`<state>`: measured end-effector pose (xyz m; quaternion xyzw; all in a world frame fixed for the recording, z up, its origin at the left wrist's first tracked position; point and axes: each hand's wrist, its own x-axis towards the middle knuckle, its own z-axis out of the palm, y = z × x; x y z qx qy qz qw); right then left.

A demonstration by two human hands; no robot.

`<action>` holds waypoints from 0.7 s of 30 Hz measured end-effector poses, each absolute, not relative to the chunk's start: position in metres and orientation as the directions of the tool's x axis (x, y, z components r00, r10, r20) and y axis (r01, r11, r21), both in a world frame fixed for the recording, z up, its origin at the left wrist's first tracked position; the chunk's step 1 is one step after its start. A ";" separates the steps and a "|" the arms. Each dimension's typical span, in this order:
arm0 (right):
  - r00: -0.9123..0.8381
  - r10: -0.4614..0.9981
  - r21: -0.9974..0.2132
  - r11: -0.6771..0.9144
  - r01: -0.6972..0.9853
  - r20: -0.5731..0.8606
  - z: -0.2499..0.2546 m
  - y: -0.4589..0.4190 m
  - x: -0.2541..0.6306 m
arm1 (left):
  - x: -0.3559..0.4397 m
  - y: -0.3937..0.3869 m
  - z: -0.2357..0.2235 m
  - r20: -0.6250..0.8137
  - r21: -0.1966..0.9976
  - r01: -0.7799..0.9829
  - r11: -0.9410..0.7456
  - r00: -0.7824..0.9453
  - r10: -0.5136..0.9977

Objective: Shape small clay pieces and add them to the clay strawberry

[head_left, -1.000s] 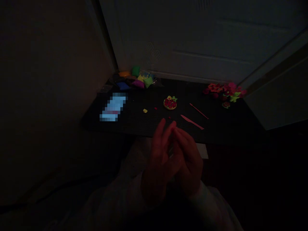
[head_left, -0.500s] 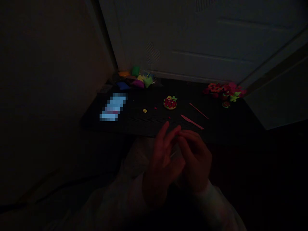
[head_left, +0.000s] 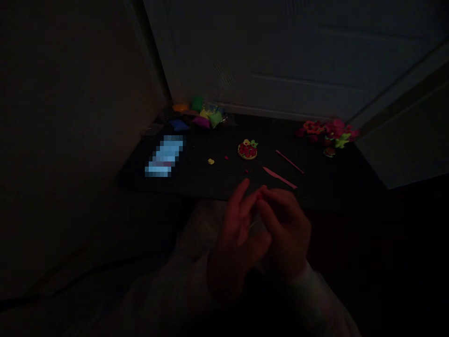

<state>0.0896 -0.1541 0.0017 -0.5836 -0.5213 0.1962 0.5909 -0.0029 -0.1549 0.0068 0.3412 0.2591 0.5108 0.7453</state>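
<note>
In dim light, my right hand (head_left: 289, 229) pinches a small red bit of modelling clay (head_left: 260, 197) between thumb and fingertips. My left hand (head_left: 238, 238) is held open beside it, fingers stretched out, one fingertip against the red bit. Beyond the hands, on the dark table (head_left: 196, 180), sits a small round clay tart (head_left: 247, 150) with a yellow rim, red pieces on top and yellow and green shapes at its back. Two small red bits, one a red crumb (head_left: 246, 171), and a yellow clay piece (head_left: 211, 161) lie near it.
A pink plastic knife (head_left: 279, 178) and a thin pink stick tool (head_left: 289, 161) lie right of the tart. Colourful clay packets (head_left: 201, 121) are heaped back left, behind a lit, blurred screen (head_left: 165, 156). Bright clay flower shapes (head_left: 329, 131) stand at the back right.
My right hand has shifted right and rolled over, its thumb drawing back from the left hand. The red bit now shows between the fingertips. Things on the table stay put.
</note>
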 end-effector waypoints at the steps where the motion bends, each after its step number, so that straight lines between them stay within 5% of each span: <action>1: 0.369 0.840 -0.885 0.245 0.397 0.398 0.002 -0.154 0.090 | -0.003 -0.155 0.006 -0.040 0.766 -0.590 0.254 0.350 0.936; 13: 0.306 0.836 -0.825 0.267 0.498 0.455 0.002 -0.155 0.096 | -0.007 -0.151 0.012 -0.090 0.723 -0.617 0.312 0.363 0.927; 21: 0.225 0.827 -0.791 0.359 0.495 0.516 0.007 -0.163 0.094 | -0.013 -0.140 0.015 -0.265 0.683 -0.582 0.441 0.365 0.893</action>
